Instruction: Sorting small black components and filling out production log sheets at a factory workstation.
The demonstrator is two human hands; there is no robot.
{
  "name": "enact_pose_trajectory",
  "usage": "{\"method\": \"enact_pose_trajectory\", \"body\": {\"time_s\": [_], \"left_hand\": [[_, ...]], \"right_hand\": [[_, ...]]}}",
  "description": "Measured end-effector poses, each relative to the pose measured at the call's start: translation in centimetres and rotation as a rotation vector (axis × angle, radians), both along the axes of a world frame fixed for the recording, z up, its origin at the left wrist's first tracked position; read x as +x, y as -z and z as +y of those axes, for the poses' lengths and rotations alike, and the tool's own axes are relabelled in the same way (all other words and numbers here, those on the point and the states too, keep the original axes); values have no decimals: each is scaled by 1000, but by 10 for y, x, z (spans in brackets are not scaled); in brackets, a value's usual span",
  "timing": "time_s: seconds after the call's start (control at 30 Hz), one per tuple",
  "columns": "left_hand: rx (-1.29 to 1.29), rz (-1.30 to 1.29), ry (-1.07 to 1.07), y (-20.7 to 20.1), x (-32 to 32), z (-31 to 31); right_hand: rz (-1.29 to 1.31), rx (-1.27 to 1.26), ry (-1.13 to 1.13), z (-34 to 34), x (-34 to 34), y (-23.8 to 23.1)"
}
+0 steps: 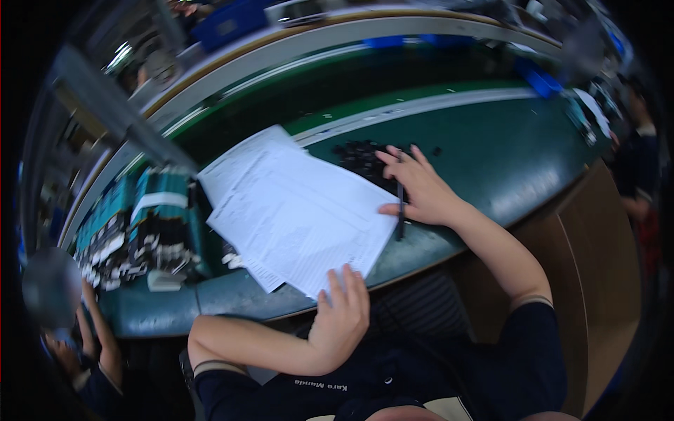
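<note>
Printed white paper sheets (302, 210) lie overlapping and askew on the green worktable. At their near edge is my left hand (340, 323), its fingers stretched out over the lower right part of the top sheet; what its thumb does is unclear. My right hand (425, 189) is just right of the sheets with a dark, slim pen (401, 224) held across its thumb and fingers. Its fingertips spread beside a heap of small black parts (361, 156), partly hidden behind the paper and hand.
Teal-and-black bundled strips (158, 217) with pale ends are stacked on the left. A blue bin (537, 77) stands at the far right. A brown panel (600, 231) borders the table's right end. Other people sit at both sides.
</note>
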State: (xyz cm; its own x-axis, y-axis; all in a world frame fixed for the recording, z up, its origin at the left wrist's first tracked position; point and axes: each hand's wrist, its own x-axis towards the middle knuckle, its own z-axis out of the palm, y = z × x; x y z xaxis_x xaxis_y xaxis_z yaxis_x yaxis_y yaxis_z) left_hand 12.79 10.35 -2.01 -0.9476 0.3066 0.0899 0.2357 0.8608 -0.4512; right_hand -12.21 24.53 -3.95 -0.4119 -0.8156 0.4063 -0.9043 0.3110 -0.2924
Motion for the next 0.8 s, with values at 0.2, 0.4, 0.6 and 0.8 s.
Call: {"method": "enact_pose_trajectory", "body": {"time_s": [0.2, 0.4, 0.6, 0.8], "left_hand": [[60, -17, 82, -2, 2, -4], [62, 91, 21, 0, 13, -7], [37, 120, 43, -11, 27, -10], [35, 121, 21, -6, 22, -13]], "right_hand": [[-64, -85, 103, 2, 2, -2], [-48, -326, -203, -2, 64, -5], [-143, -72, -414, -8, 99, 1], [-90, 48, -245, -11, 98, -6]]}}
